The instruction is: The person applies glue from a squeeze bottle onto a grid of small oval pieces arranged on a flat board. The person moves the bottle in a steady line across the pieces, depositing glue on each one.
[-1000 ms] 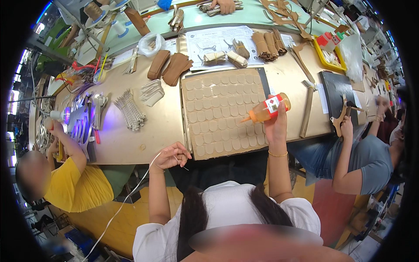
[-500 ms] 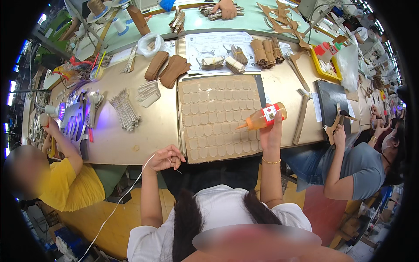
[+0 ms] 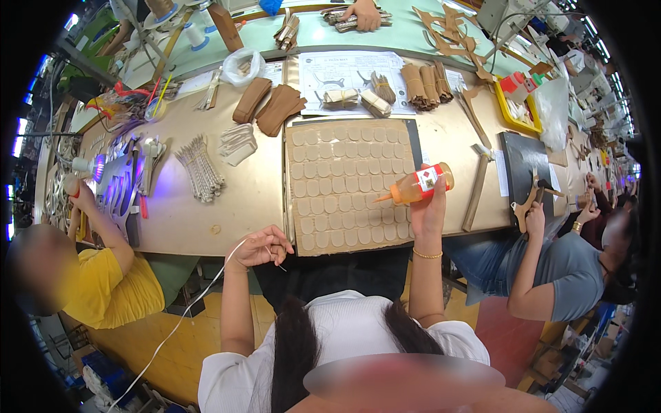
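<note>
My right hand [image 3: 429,211] is wrapped round a squeeze bottle [image 3: 421,184] of orange liquid, with red and white labels. The bottle lies nearly level, its thin orange nozzle pointing left over a brown board [image 3: 295,240]. Rows of small beige rounded pieces [image 3: 343,204] cover that board. At the table's front edge, left of the board, my left hand [image 3: 261,246] has its fingers curled on a thin white cord [image 3: 200,294]. The cord trails from this hand down to the lower left, and a short end pokes out below the fingers.
Brown strip bundles [image 3: 278,110] and pale bundles [image 3: 200,167] lie left of and behind the board. A hammer [image 3: 476,186], a yellow tray [image 3: 513,124] and a black slab [image 3: 518,165] are to the right. Co-workers sit on both sides; another person's hand [image 3: 362,15] rests on bundles across the table.
The view has shifted slightly, so the table things sit a little further right. Both my hands keep their pose, and the bottle stays over the board's right side.
</note>
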`<state>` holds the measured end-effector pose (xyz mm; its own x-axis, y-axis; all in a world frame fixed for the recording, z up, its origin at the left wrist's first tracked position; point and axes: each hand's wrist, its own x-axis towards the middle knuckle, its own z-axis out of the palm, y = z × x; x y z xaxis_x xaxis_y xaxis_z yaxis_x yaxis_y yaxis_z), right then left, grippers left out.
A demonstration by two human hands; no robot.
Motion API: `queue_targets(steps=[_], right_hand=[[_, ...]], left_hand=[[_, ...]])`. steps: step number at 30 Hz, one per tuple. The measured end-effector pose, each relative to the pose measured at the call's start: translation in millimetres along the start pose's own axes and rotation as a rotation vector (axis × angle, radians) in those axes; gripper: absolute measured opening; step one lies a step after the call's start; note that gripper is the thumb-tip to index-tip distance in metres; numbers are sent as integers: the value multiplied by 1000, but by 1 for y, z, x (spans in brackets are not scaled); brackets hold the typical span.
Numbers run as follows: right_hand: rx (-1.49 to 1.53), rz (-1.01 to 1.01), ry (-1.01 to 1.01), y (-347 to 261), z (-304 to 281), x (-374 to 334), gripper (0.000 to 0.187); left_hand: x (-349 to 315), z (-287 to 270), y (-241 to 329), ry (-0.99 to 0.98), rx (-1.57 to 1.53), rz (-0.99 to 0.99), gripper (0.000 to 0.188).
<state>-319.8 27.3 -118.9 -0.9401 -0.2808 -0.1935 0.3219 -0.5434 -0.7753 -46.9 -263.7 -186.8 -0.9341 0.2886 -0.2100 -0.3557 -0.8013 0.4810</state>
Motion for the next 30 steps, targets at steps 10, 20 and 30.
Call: queue_targets(steps=[10,20,30], right_hand=[[11,-4,-17,-1,3,0,59],[27,-38,-33,-4,1,-2,58],[12,-63,-26,-10,-3,-1,51]], left_hand=[[0,-2,0,-11,26,-4,28],[1,-5,-1,-37,2,-10,28],[-1,-8,-2,-38,-12,-23,27]])
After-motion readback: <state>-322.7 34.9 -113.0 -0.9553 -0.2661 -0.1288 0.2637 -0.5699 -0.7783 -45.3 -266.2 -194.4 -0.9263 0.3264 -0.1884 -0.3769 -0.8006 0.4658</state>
